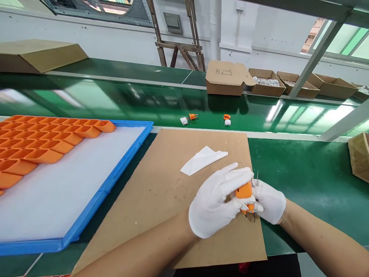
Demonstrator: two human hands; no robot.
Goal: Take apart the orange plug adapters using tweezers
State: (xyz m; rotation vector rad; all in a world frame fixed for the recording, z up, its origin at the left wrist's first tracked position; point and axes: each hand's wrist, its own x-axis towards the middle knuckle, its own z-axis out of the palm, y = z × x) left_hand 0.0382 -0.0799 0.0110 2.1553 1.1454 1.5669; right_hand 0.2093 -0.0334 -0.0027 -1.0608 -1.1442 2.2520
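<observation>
Both my hands wear white gloves and meet over the right part of a brown cardboard sheet (pixel 161 184). My left hand (pixel 216 204) is closed around a small orange plug part (pixel 244 194), thumb and fingers wrapped over it. My right hand (pixel 269 202) pinches the same part from the right and also holds thin metal tweezers (pixel 256 181) whose tips stick up above the fingers. A folded white cloth (pixel 203 158) lies on the cardboard just beyond my hands.
A blue tray (pixel 121 165) with a white liner holds rows of orange parts (pixel 43 142) at the left. Loose orange and white plug pieces (pixel 188 118) lie on the green belt (pixel 115 102). Open cardboard boxes (pixel 227 79) stand beyond it; another box (pixel 360 156) is at the right edge.
</observation>
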